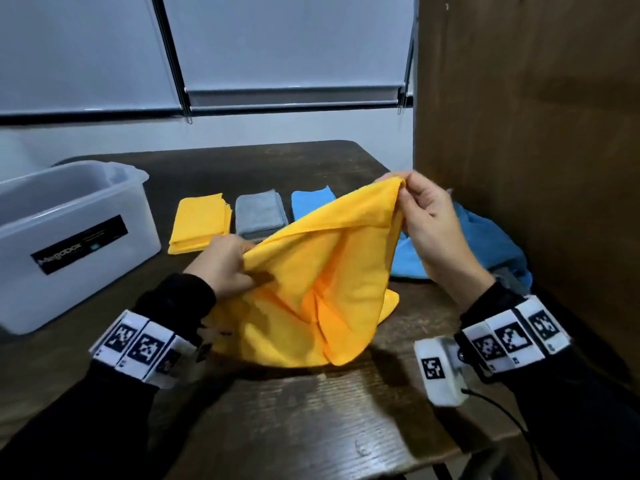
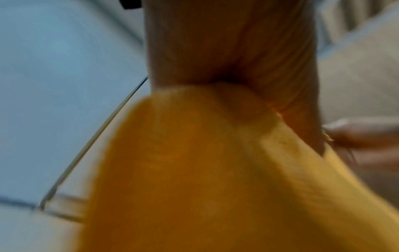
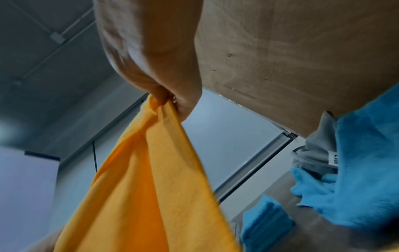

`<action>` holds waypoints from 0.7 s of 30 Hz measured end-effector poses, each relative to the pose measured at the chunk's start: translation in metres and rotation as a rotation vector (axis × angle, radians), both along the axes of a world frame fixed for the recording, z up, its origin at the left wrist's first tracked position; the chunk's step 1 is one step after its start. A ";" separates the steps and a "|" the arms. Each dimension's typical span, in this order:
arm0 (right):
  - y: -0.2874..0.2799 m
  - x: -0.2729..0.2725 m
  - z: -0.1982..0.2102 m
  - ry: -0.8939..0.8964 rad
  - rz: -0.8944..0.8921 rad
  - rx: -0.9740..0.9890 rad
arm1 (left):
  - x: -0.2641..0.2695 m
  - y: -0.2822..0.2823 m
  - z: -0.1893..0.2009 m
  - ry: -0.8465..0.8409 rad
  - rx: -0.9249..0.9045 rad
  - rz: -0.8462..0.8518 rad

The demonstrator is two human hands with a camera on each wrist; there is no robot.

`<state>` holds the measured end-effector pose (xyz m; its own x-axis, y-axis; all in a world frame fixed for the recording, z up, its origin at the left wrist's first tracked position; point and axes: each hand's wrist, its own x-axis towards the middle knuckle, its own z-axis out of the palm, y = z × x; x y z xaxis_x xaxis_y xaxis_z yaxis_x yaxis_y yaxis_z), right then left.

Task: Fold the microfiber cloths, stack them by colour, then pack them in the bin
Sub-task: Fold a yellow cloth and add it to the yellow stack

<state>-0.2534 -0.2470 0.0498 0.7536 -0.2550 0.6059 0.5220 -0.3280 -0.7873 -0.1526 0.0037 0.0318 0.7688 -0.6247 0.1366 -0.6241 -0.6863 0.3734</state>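
Both hands hold one unfolded yellow microfiber cloth above the dark wooden desk. The left hand has its grip closed on a lower edge. The right hand has its grip pinched on a raised corner.

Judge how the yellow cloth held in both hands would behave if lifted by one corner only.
Probably floppy: the yellow cloth sags in deep folds between the left hand and right hand. Likely light, since a fingertip pinch holds its corner up. Its lower edge drapes on the table, so it would likely drag.

Dark wooden table, grey roller blinds, wooden panel
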 end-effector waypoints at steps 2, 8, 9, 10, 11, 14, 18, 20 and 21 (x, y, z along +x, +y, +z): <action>-0.001 -0.002 0.006 -0.056 0.006 0.008 | 0.007 0.020 0.010 -0.065 -0.032 0.107; -0.016 -0.002 0.018 -0.149 -0.137 0.077 | 0.017 0.083 0.039 -0.189 -0.263 0.233; -0.020 -0.003 0.018 -0.155 -0.156 0.081 | 0.017 0.095 0.041 -0.224 -0.311 0.253; -0.022 -0.003 0.019 -0.153 -0.171 0.070 | 0.018 0.107 0.042 -0.243 -0.364 0.266; -0.023 -0.003 0.021 -0.143 -0.182 0.044 | 0.014 0.117 0.045 -0.256 -0.414 0.273; -0.016 -0.004 0.026 -0.132 -0.138 0.015 | 0.005 0.139 0.054 -0.265 -0.573 0.240; 0.001 -0.002 0.033 -0.166 -0.100 0.080 | -0.003 0.141 0.064 -0.299 -0.734 0.313; 0.007 0.002 0.030 -0.153 -0.108 0.100 | 0.001 0.140 0.059 -0.317 -0.714 0.413; 0.010 0.006 0.027 -0.142 -0.115 0.104 | 0.000 0.138 0.055 -0.327 -0.612 0.487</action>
